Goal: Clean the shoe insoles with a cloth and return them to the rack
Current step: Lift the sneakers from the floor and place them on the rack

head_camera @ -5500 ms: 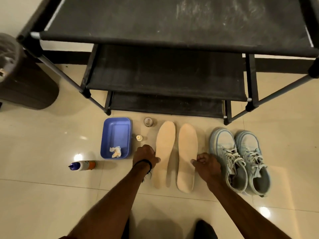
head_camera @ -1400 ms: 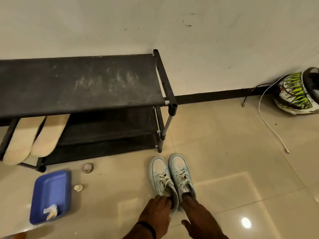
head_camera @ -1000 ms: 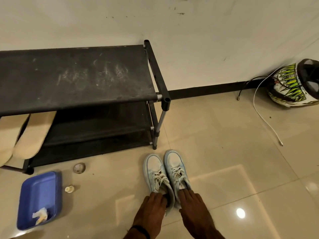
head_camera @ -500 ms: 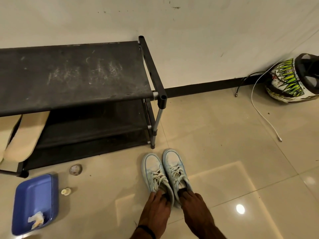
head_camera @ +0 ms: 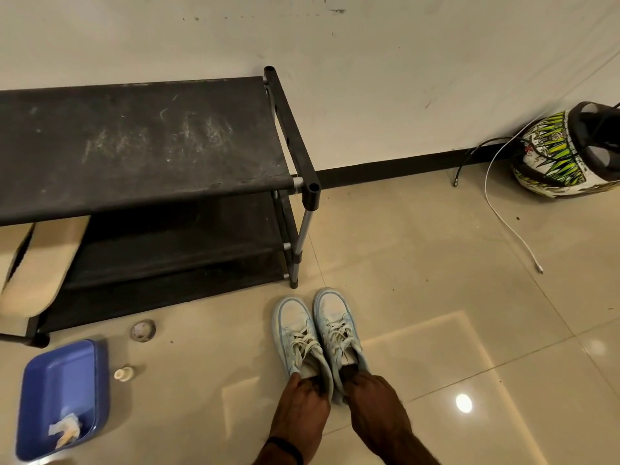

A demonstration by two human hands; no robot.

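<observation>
Glossy beige tile floor (head_camera: 419, 263), white scuffed wall (head_camera: 402, 62) with black skirting. Black rack (head_camera: 144, 142) against wall; two insoles (head_camera: 43, 273) on middle shelf at left end, heels overhanging front edge. Left hand (head_camera: 303, 402) grip curled into heel opening of left sneaker (head_camera: 295, 333); right hand (head_camera: 372, 401) likewise in right sneaker (head_camera: 337, 325). Blue tray (head_camera: 97, 380) with crumpled cloth (head_camera: 63, 431) on floor at left. Helmet (head_camera: 567, 152) at wall on right.

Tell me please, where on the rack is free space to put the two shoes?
The rack's top shelf is bare along its whole visible length. The middle shelf is free from its right post up to the insoles, which crowd the left end. Each hand, left hand and right hand, grips one shoe.
</observation>
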